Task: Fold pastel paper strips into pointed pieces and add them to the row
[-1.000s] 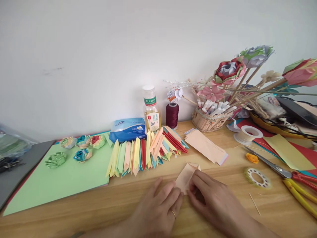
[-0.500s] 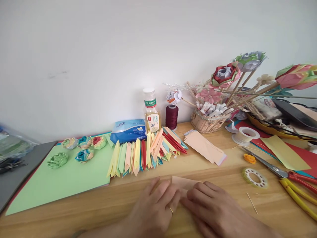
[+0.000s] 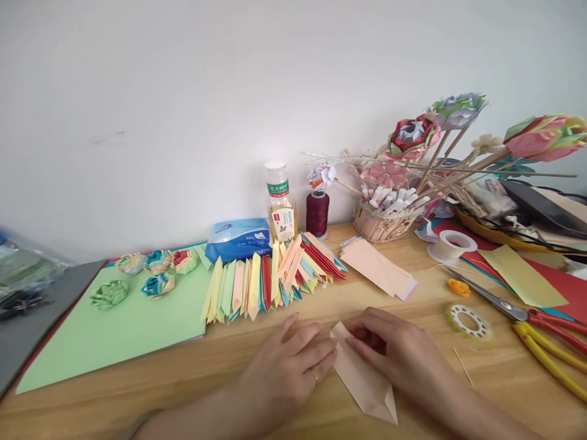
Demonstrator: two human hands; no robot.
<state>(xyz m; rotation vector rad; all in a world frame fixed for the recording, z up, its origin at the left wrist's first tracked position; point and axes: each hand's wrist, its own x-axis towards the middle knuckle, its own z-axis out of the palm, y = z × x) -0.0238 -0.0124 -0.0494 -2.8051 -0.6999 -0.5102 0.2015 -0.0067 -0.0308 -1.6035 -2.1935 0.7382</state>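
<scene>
A peach paper strip (image 3: 360, 382) with a folded corner at its near end lies slantwise on the table between my hands. My right hand (image 3: 398, 348) is closed on its upper right edge, thumb on top and the other fingers curled. My left hand (image 3: 293, 363), wearing a ring, rests at the left with its fingers spread, fingertips at the strip's left edge. Just beyond stands a row of folded paper pieces (image 3: 250, 287) in several colours. Behind my right hand lies a stack of peach strips (image 3: 378, 266).
Paper flowers (image 3: 110, 294) sit on green sheets (image 3: 137, 333) at left. A tissue pack (image 3: 238, 238), a bottle (image 3: 280, 208), a thread spool (image 3: 317, 214) and a basket (image 3: 387, 223) line the wall. Tape (image 3: 468, 322), scissors (image 3: 509, 308) and yellow-handled pliers (image 3: 545, 354) lie right.
The strip has turned from lying crosswise under both hands to slanting toward me, with its folded near end now showing. My right hand has lifted and curled at its edge; my left fingers have spread.
</scene>
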